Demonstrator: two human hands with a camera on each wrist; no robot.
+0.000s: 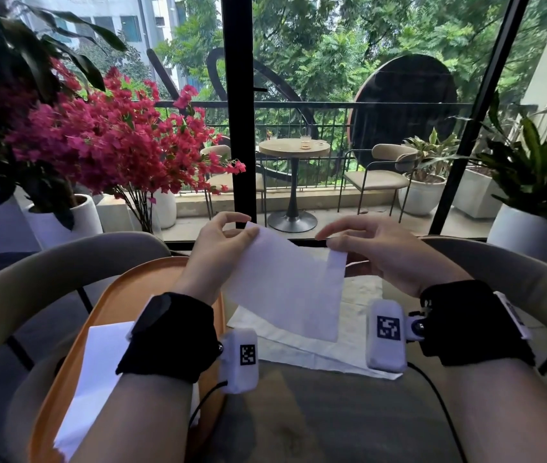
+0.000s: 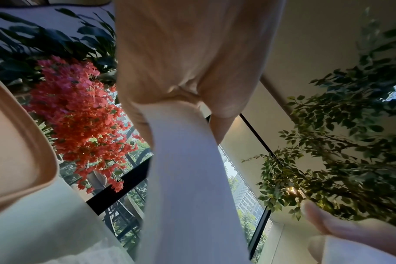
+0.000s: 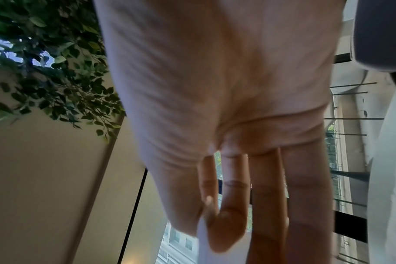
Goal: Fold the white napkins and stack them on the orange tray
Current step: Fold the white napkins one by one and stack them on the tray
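I hold a white napkin [image 1: 289, 285] up in the air above the table, spread between both hands. My left hand [image 1: 228, 233] pinches its far left corner; in the left wrist view the napkin [image 2: 188, 178] hangs down from that pinch. My right hand [image 1: 335, 243] pinches the far right corner, and the right wrist view shows the thumb and a finger closed on the napkin's edge [image 3: 202, 237]. An orange tray [image 1: 125, 295] lies at the left with a folded white napkin [image 1: 98, 372] on it, partly hidden by my left forearm. More white napkins [image 1: 359, 305] lie flat on the table under the raised one.
Curved beige chair backs [image 1: 48, 262] ring the table on both sides. Beyond stand a pot of red flowers [image 1: 105, 142], green potted plants [image 1: 533, 182] and a glass wall with black frames [image 1: 237, 111]. The grey tabletop [image 1: 325, 412] shows near me.
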